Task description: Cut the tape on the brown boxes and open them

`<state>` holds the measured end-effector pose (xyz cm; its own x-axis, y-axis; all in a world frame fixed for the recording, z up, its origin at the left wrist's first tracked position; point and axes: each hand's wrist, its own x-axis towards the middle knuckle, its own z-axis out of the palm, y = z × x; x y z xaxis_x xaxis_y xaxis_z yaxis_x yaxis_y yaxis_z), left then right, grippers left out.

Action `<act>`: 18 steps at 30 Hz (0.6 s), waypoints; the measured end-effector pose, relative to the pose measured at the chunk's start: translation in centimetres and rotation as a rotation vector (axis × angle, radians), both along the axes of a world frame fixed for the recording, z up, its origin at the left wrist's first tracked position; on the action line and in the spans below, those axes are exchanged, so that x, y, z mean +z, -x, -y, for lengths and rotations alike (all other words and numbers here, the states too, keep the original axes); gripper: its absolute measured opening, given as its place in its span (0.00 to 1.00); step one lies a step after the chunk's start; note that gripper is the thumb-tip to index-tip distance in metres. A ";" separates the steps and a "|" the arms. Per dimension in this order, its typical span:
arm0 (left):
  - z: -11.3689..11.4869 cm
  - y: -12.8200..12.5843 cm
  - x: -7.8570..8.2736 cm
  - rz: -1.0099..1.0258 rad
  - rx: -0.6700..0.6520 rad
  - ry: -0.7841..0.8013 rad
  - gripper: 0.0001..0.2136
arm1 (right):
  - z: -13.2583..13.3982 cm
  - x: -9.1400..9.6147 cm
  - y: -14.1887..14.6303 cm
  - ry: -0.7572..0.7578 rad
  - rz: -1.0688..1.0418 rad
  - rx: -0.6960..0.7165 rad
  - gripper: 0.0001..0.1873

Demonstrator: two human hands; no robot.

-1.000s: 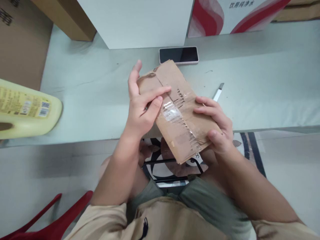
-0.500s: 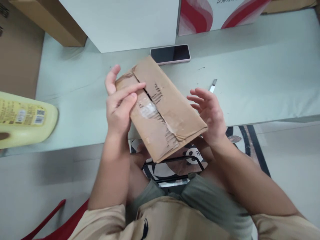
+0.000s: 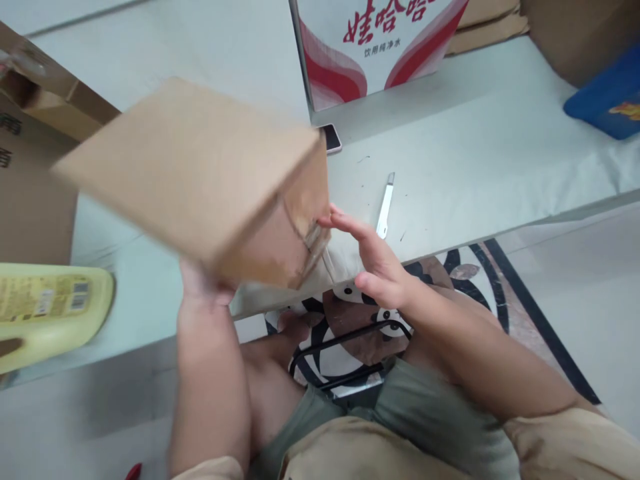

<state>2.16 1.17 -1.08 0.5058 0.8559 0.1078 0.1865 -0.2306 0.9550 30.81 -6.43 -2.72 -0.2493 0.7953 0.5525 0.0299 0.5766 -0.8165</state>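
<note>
A brown cardboard box point(image 3: 200, 173) is held up and tilted above the near side of the table, blurred by motion. My left hand point(image 3: 205, 283) grips it from below, its fingers mostly hidden behind the box. At the box's right end, where tape and torn paper show, my right hand point(image 3: 375, 257) has its fingers stretched out, the fingertips touching or very close to the edge. A utility knife point(image 3: 385, 207) with its blade out lies on the table, just beyond my right hand. Partly behind the box, a phone point(image 3: 332, 139) rests on the table.
On the left stand a yellow bottle point(image 3: 55, 313) and a large carton point(image 3: 35, 193). A white box with red print point(image 3: 375, 53) is at the back. Far right is a blue container point(image 3: 607, 97). The table point(image 3: 475, 153) has a pale green cover.
The box has swung up and to the left, turning from its taped, torn face to a plain one. My right hand has moved left to the box's end. The view has shifted right.
</note>
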 end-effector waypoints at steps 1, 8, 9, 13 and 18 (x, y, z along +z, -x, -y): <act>0.4 -0.6 0.0 0.012 0.066 0.066 0.32 | 0.0 0.0 -0.2 0.006 0.004 -0.006 0.38; 2.3 -4.1 0.1 -0.150 0.261 0.717 0.23 | 0.3 0.9 -1.2 0.079 0.080 -0.198 0.25; 2.3 -4.2 0.0 -0.250 0.221 0.724 0.22 | 0.3 1.0 -1.2 0.096 0.089 -0.234 0.25; 1.7 -3.8 -0.3 -0.331 0.560 0.288 0.19 | -0.1 0.8 -1.2 0.100 0.090 -0.181 0.21; 0.6 -3.3 -1.5 0.089 0.479 -0.343 0.25 | -0.1 0.6 -0.6 0.068 0.104 -0.080 0.19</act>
<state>5.43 0.53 -2.53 0.0481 0.8955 0.4425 0.2684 -0.4383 0.8578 31.39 -6.28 -2.09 -0.2368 0.8499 0.4708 0.1603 0.5121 -0.8438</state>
